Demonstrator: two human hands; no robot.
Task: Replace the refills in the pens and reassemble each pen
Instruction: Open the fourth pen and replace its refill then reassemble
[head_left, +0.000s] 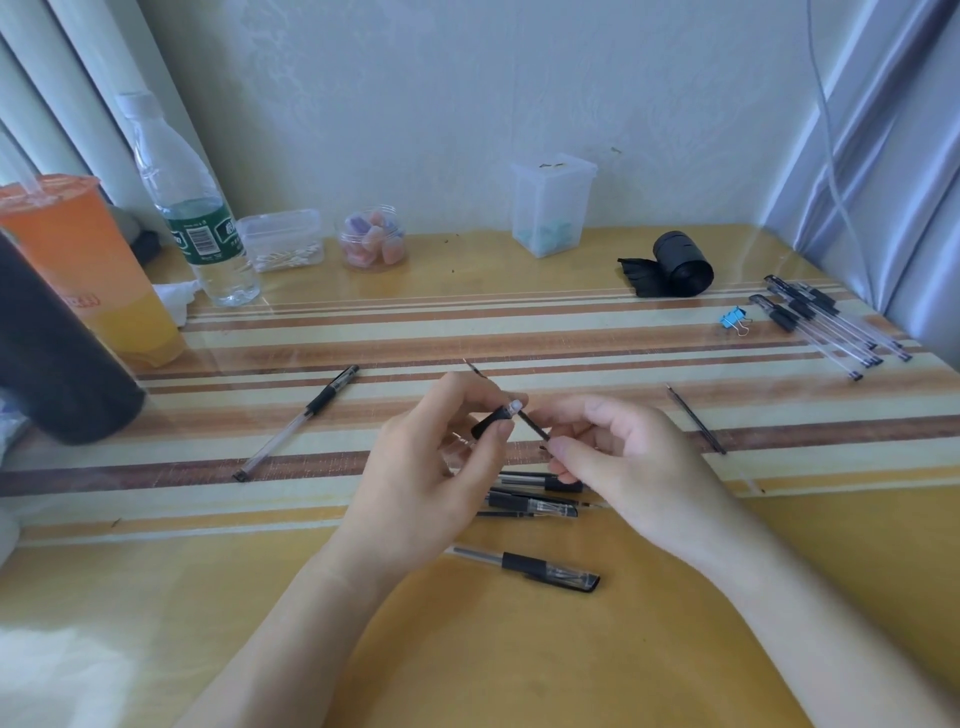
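Observation:
My left hand (436, 467) pinches a clear pen barrel (491, 421) by its black grip, held above the table's middle. My right hand (618, 457) pinches the lower end of a thin black refill (532, 425) whose other end goes into the barrel's grip end. A refill tip (474, 368) pokes out beyond my left fingers. Under my hands lie several capped pens and parts (535, 499), with one capped pen (540, 569) nearer to me. A loose refill (696, 420) lies to the right, and an uncapped pen (298, 421) to the left.
A group of pens (826, 322) and a blue binder clip (733, 318) lie at the far right. At the back stand a black bag roll (675, 265), clear containers (551, 205), a jar (373, 239), a water bottle (192, 208), an orange drink cup (88, 270) and a dark cylinder (52, 353).

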